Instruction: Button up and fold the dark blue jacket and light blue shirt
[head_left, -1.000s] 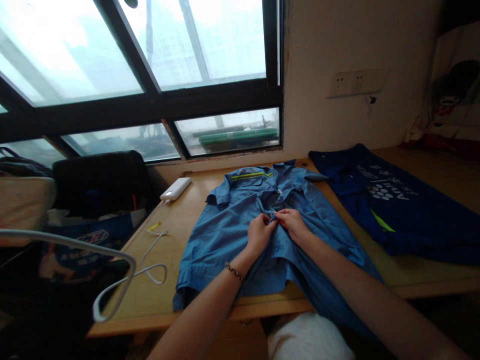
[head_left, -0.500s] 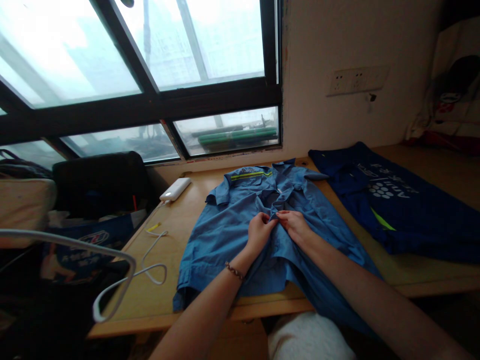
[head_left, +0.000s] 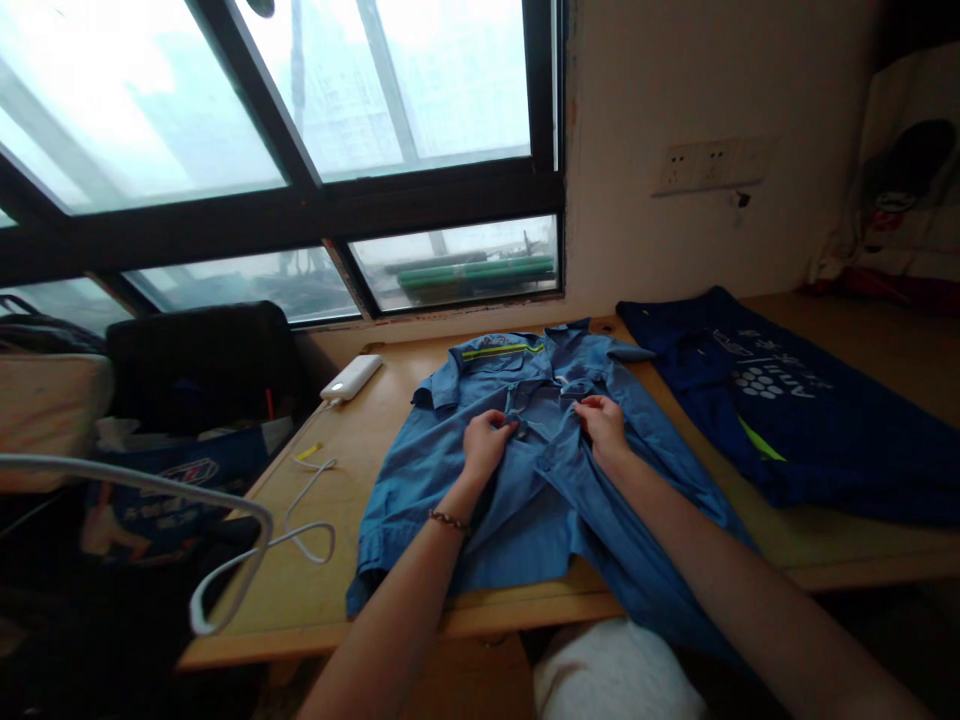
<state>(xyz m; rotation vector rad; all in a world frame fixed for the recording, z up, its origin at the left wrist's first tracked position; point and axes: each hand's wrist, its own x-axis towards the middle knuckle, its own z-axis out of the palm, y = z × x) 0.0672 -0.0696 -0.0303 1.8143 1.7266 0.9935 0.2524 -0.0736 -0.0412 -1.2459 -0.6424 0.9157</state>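
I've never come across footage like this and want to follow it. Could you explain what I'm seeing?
There is no machine here: these are a person's bare hands. The camera is worn on that person's head, looking forward and down, so the forearms enter from below.

On the wooden table lies a light-blue garment with a collar and a yellow-green stripe. The left hand and right hand, held apart, each pinch its cloth at either side of the front opening.

To the right lies a dark-blue garment with white print. To the left are a white device and a looping white cable.
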